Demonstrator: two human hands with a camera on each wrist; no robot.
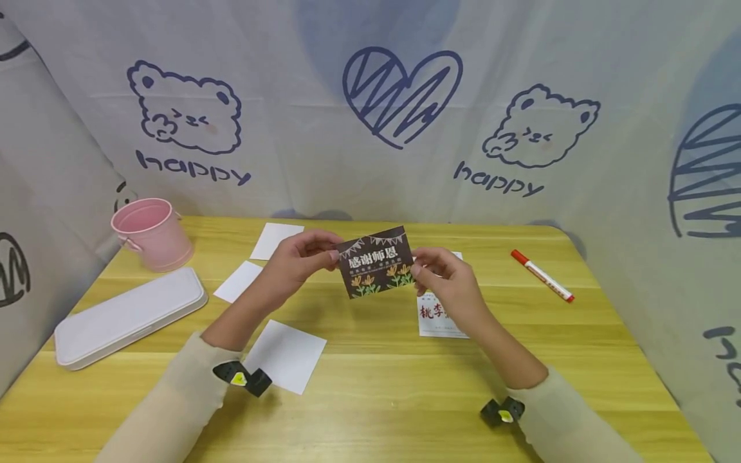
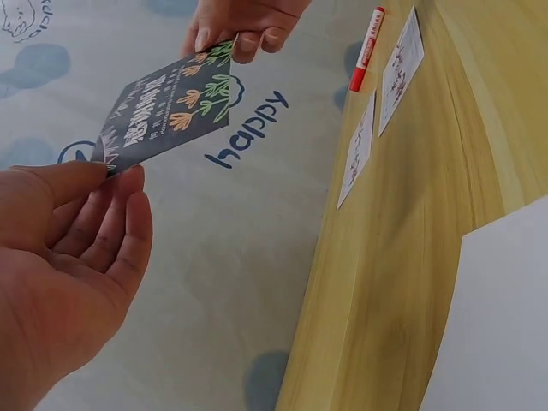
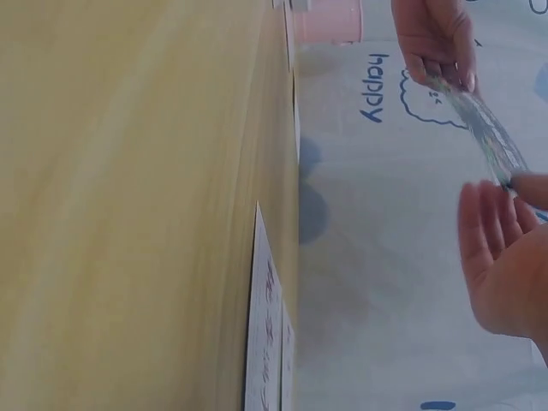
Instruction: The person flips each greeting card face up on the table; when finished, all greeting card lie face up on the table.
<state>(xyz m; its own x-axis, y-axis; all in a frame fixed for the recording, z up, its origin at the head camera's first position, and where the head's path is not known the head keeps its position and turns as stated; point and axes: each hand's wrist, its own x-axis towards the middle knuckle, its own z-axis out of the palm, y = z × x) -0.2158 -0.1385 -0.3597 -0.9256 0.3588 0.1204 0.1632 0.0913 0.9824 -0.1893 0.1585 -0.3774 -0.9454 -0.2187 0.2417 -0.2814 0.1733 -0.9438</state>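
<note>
L hand (image 1: pixel 298 258) w/ card (image 1: pixel 377 262), near-edge-on R-wrist-only

On table (image 1: pixel 393 399) | pink bucket (image 1: pixel 162 243) | white case (image 1: pixel 130 316) | white cards (image 1: pixel 292 355) | printed cards (image 1: pixel 437 323) | marker (image 1: pixel 542 276)

Dark card (image 1: pixel 377 262) with white lettering, bunting, orange flowers; tilted, held up, left end pinched by left hand (image 1: pixel 296 263), right end by right hand (image 1: pixel 454 283)

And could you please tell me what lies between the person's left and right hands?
The head view shows a dark, rectangular printed card, pinched by the left hand and right hand.
</note>
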